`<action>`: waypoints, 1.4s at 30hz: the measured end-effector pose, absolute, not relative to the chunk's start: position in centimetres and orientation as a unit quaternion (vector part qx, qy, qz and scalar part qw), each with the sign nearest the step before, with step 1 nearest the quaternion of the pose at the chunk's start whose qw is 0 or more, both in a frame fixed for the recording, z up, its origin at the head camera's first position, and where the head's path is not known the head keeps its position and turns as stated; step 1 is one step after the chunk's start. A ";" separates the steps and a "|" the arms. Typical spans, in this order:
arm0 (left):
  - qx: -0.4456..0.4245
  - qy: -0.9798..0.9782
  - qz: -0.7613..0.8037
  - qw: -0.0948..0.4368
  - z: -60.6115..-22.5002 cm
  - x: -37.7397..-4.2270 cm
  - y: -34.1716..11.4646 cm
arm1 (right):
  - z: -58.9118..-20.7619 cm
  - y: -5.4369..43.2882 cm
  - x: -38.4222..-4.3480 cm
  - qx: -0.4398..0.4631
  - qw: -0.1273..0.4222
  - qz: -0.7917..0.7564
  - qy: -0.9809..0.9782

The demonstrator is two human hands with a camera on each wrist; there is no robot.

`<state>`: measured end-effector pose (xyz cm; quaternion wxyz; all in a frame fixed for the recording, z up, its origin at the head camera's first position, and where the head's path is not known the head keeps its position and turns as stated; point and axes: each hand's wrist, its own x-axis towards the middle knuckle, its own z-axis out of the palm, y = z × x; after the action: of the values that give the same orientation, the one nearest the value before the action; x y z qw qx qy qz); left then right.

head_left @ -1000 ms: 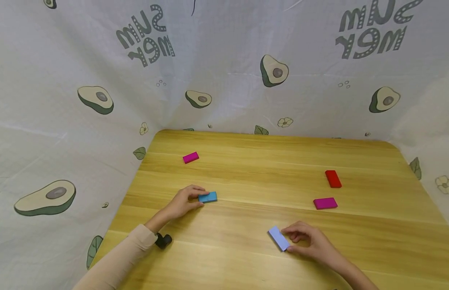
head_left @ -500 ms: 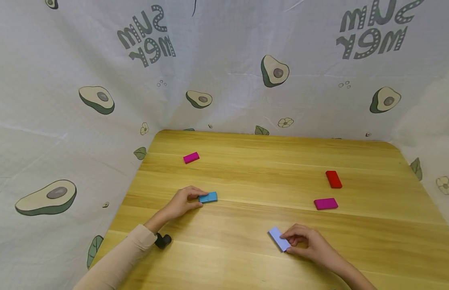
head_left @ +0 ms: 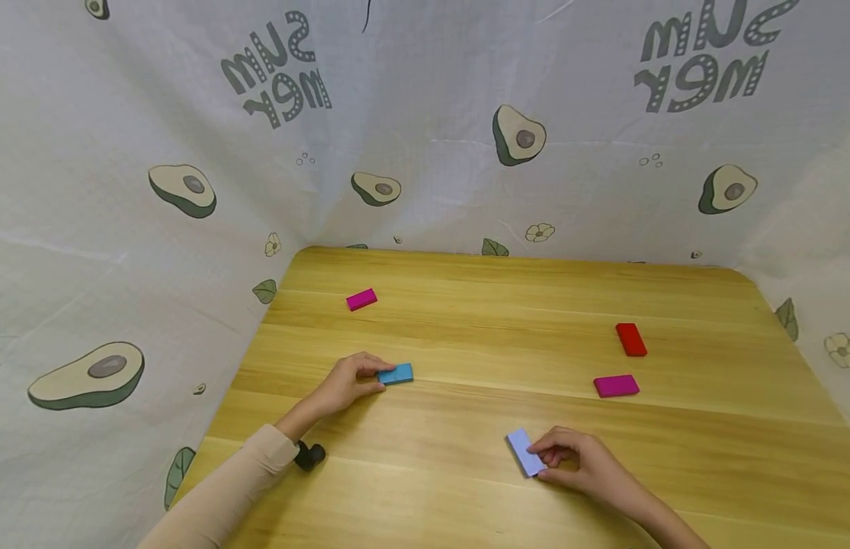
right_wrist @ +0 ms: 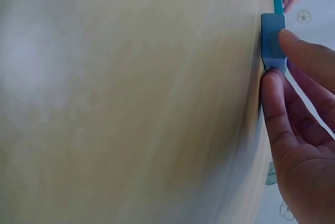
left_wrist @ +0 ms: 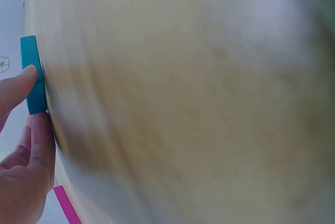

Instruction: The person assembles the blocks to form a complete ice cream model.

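On the left, my left hand (head_left: pixel 345 383) pinches the near end of a flat blue block (head_left: pixel 399 374) lying on the wooden table. The left wrist view has the thumb (left_wrist: pixel 29 75) against one face of this block (left_wrist: pixel 34 96) and a finger at its end. My right hand (head_left: pixel 582 461) pinches a light purple block (head_left: pixel 521 448) nearer the front, lying at a slant. In the right wrist view that block (right_wrist: pixel 272 30) has the thumb on one face and the index fingertip (right_wrist: pixel 272 77) at its end. Other fingers are curled beneath.
A magenta block (head_left: pixel 361 299) lies at the back left. To the right are a red block (head_left: pixel 631 339) and a second magenta block (head_left: pixel 616 386). The wooden table (head_left: pixel 466 305) is bordered by a white avocado-print cloth (head_left: pixel 438 114). A black device (head_left: pixel 310 456) sits at the left wrist.
My right hand has come slightly down and left, its index finger further over the light purple block, which has shifted a little. The left hand is nearly still.
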<state>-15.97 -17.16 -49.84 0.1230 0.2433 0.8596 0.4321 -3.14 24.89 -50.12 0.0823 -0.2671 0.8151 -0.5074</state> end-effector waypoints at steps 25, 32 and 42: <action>0.264 0.860 0.414 0.135 -49.7 -16.2 -15.2 | -50.0 23.7 -2.9 -0.277 0.059 -0.495 0.821; 0.275 0.860 0.408 0.136 -49.6 -16.2 -14.5 | -49.8 23.3 -3.0 -0.280 0.059 -0.476 0.831; 0.279 0.857 0.407 0.147 -49.4 -16.1 -13.8 | -49.6 22.8 -3.1 -0.276 0.061 -0.463 0.840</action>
<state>-16.08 -13.80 -49.39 0.1469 0.2786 0.8572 0.4074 -3.11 22.83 -49.64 0.0613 -0.2758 0.8401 -0.4630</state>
